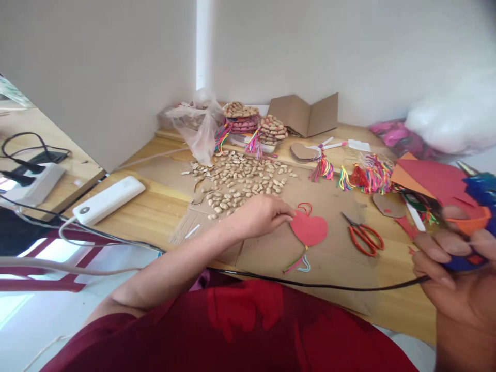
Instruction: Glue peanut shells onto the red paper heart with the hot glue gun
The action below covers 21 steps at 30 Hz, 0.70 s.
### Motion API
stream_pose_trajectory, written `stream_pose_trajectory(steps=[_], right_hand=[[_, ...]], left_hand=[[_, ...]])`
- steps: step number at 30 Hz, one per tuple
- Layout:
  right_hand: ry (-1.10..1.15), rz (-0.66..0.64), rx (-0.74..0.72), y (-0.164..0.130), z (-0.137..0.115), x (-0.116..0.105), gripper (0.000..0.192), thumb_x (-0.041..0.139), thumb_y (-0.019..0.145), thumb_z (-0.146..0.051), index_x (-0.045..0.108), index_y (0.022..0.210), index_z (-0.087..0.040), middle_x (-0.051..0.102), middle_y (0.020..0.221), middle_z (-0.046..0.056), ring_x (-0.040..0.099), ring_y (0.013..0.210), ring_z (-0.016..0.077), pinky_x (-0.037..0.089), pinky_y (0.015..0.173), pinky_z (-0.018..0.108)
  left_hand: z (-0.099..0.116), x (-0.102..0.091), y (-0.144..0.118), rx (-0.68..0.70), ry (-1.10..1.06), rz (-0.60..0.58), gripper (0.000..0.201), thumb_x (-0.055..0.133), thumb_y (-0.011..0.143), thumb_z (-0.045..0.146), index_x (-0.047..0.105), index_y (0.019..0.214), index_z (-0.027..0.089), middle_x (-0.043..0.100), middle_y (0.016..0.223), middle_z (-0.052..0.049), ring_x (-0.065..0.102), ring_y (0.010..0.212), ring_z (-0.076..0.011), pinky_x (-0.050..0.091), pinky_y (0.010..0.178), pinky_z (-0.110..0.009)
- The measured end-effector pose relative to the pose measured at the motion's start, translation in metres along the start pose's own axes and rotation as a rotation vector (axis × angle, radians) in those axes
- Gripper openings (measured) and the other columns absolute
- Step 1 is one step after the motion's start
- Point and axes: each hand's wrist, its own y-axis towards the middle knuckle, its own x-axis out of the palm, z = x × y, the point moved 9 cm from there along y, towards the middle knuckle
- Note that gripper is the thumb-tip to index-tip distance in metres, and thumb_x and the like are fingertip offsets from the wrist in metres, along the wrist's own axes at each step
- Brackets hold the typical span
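Red heart (312, 230) looks light, stiffish; take its left edge, where your left grip (265, 214) pinches. Your right grip (461, 284) clasps a glue gun (480, 190).

Craft work corner; home or small workshop, cannot be determined.
Wooden table (413, 312) set against plain pale walls (310, 46), a cardboard sheet (267, 258) laid over part of it as a work surface; on the sheet, loose peanuts (232, 194), a red paper heart (315, 230) and orange-handled scissors (366, 240). Handicraft use further evidenced by bright thread tassels (377, 175), stacked peanut-covered pieces (273, 129) and a blue glue gun (482, 192).
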Motion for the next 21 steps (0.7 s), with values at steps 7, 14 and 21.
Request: stream_pose_trajectory(steps=[7, 14, 21], right_hand=[[0.037, -0.076, 0.043, -0.004, 0.012, 0.02, 0.019, 0.076, 0.065, -0.021, 0.061, 0.076, -0.018, 0.036, 0.064, -0.002, 0.039, 0.055, 0.0111, 0.012, 0.035, 0.02], [0.03, -0.104, 0.134, -0.007, 0.042, 0.019, 0.026, 0.077, 0.069, -0.031, 0.068, 0.092, -0.022, 0.04, 0.061, -0.004, 0.042, 0.052, 0.0106, 0.016, 0.034, 0.018], [0.02, -0.1, 0.149, 0.002, 0.097, 0.027, 0.028, 0.077, 0.077, -0.035, 0.071, 0.101, -0.02, 0.052, 0.06, -0.004, 0.058, 0.062, 0.0133, 0.051, 0.063, 0.026]], left_hand=[[0.029, 0.06, 0.002, 0.224, 0.225, -0.177, 0.024, 0.055, 0.097, 0.015, 0.073, 0.111, 0.018, 0.069, 0.111, -0.011, 0.063, 0.108, -0.0245, 0.051, 0.092, -0.036], [0.034, 0.065, -0.003, 0.285, 0.171, -0.096, 0.019, 0.053, 0.098, 0.019, 0.072, 0.1, 0.02, 0.07, 0.088, -0.005, 0.064, 0.085, -0.0194, 0.051, 0.081, -0.033], [-0.033, -0.023, -0.006, -0.148, 0.22, 0.475, 0.03, 0.054, 0.095, 0.023, 0.07, 0.121, 0.026, 0.066, 0.09, -0.004, 0.062, 0.08, -0.0168, 0.054, 0.078, -0.03]])
